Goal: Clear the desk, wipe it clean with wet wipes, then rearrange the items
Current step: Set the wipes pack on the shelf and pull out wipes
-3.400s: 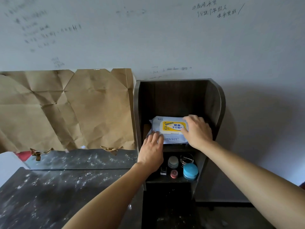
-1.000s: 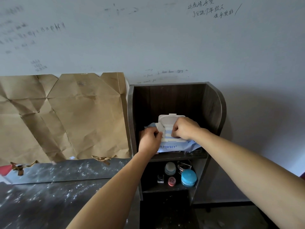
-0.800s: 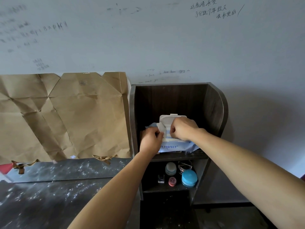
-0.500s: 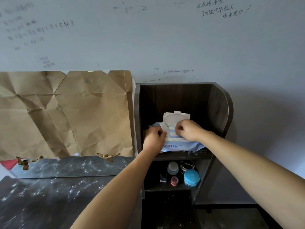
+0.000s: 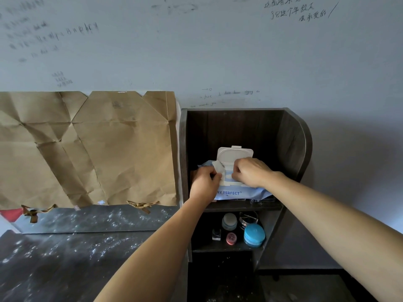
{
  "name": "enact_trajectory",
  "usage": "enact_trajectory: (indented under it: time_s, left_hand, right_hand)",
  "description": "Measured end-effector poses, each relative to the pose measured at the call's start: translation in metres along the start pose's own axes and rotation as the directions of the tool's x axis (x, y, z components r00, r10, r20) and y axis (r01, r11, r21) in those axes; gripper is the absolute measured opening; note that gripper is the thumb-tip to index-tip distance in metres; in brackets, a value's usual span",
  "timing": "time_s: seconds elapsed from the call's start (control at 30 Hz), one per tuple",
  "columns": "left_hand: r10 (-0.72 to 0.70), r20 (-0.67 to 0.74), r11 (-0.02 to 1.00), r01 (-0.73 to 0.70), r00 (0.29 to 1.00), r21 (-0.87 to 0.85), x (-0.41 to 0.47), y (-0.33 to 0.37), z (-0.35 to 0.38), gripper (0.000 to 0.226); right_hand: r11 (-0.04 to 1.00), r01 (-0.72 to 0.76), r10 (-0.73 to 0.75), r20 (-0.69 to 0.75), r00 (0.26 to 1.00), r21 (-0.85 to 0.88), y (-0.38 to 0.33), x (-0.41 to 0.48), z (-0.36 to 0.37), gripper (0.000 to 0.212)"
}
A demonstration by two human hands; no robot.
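A pale blue pack of wet wipes lies on the upper shelf of a dark wooden shelf unit. Its white plastic lid stands flipped up. My left hand pinches a small white peeled-back seal flap at the pack's left side. My right hand has its fingers curled down at the pack's opening; what they hold is hidden. The dark desk top, speckled with white dust, lies at the lower left.
On the lower shelf stand a blue round tin, a pale jar, a small pink pot and a small dark bottle. Creased brown paper covers the wall behind the desk. The wall carries handwriting.
The pack's lid, closed 3.4 s ago, now stands open. My left hand pinches the seal flap and my right hand's fingers have curled at the opening. The view has shifted slightly.
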State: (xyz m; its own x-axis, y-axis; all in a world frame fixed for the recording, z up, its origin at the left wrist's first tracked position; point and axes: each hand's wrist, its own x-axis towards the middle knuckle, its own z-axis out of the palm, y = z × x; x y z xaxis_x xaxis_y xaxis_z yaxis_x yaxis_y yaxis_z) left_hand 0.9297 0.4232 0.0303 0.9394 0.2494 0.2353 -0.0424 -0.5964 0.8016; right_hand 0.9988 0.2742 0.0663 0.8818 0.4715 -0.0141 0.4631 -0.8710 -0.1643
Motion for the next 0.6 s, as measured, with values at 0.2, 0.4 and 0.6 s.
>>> enact_trajectory:
  time_s: [0.2,0.4,0.6]
  left_hand:
    - [0.007,0.0,1.0,-0.007,1.0,0.005,0.0003,-0.0012,0.0005,0.032]
    - [0.001,-0.001,1.0,-0.001,1.0,0.007,-0.0002,-0.0009,0.0003,0.031]
    - [-0.023,0.003,1.0,0.023,1.0,0.013,0.0,-0.0008,-0.0001,0.025]
  right_hand:
    - [0.996,0.075,-0.077,-0.055,0.995,-0.041,0.0005,-0.003,-0.0038,0.009]
    - [1.0,0.017,-0.017,-0.02,1.0,0.012,0.0018,-0.0027,0.0026,0.013]
    - [0.959,-0.092,0.09,0.018,0.996,0.269,0.004,0.0008,-0.0015,0.023]
